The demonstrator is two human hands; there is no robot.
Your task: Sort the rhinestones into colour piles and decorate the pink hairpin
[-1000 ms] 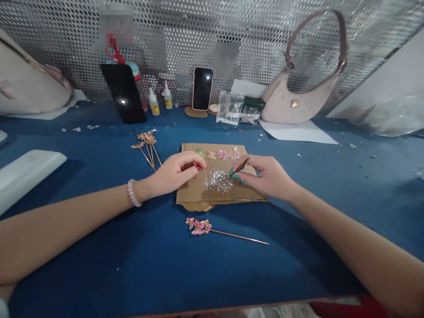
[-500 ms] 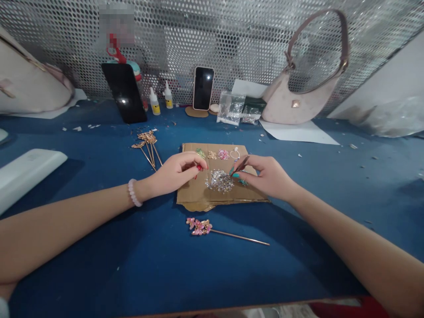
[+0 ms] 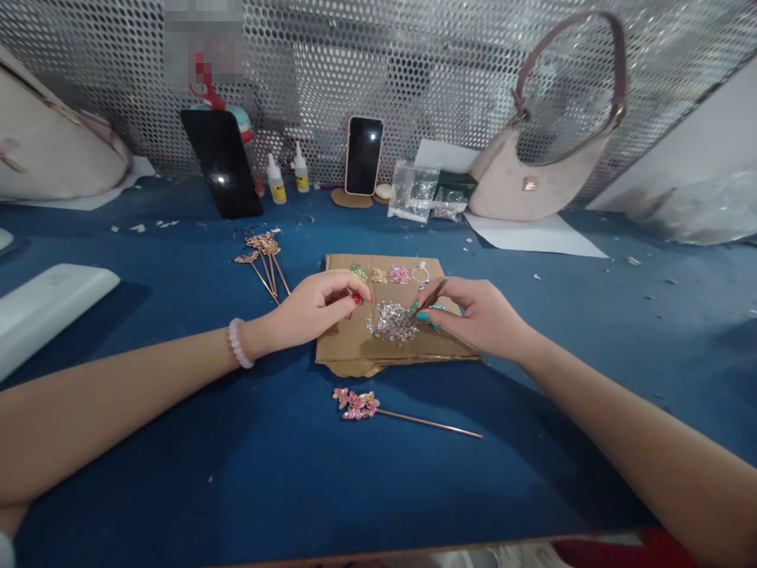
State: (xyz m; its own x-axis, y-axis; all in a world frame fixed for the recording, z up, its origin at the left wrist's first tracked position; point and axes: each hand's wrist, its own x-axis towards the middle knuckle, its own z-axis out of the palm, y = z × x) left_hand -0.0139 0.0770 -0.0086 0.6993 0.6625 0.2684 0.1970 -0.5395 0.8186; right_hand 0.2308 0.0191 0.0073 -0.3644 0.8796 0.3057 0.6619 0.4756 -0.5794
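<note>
My right hand (image 3: 482, 317) grips dark tweezers (image 3: 436, 293) between thumb and fingers. Their tips point down at the right edge of a pile of small silver rhinestones (image 3: 393, 322). The pile lies on a flat piece of cardboard (image 3: 340, 347). My left hand (image 3: 322, 306) hovers over the cardboard's left side, loosely curled, thumb and index tips a little apart and nothing visible between them. Closer to me lies a gold hairpin (image 3: 426, 421) with pink flowers at its left end. Whether the tweezers hold a stone is too small to tell.
Along the cardboard's far side are green (image 3: 358, 273), gold (image 3: 379, 274) and pink stones (image 3: 400, 274), plus a small ring (image 3: 419, 272). Several gold hairpins (image 3: 263, 246) lie left. Behind stand phones (image 3: 363, 156), glue bottles (image 3: 276, 181) and a handbag (image 3: 532, 185).
The right hand and tweezers have shifted very slightly to the right, showing more of the blue-green stones beside the pile. The left hand stays in place.
</note>
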